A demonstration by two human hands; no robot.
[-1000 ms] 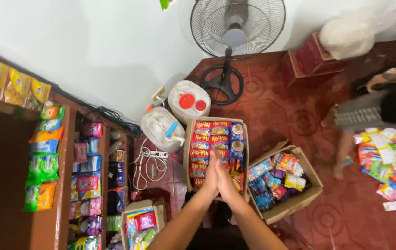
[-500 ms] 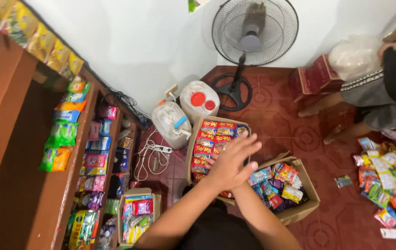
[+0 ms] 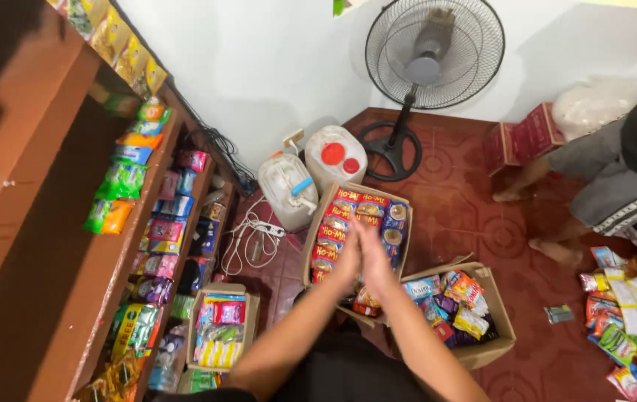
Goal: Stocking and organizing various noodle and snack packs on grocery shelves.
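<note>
Now both hands are pressed together again, palm to palm, fingers straight and pointing away from the body: left hand (image 3: 348,257) and right hand (image 3: 375,260) meet over the near edge of the open carton of red snack packets (image 3: 352,219). Half a second ago the right hand was spread open, reaching out over that carton with the left tucked beneath it; a second ago the palms were joined much as they are now. So the reach has been pulled back and nothing came with it, both hands hold nothing, no packet between the palms that I can see. Judging from that, no item has left the carton yet; its rows of red packets look full and undisturbed. The camera has also swung a bit left and down, so more of the wooden shelf (image 3: 50,246) with hanging sachets shows than before. The carton sits on the red tiled floor (image 3: 467,216), touching two white plastic jugs (image 3: 311,175) at its far end, with a second open box of mixed snacks (image 3: 460,309) just beside it on the right and a smaller box of coloured packs (image 3: 218,327) near the shelf on the left. A standing fan (image 3: 430,59) is against the wall beyond. Another person (image 3: 616,171) stands well apart at the right, near a loose pile of packets (image 3: 631,320) on the floor, not touching the cartons.
</note>
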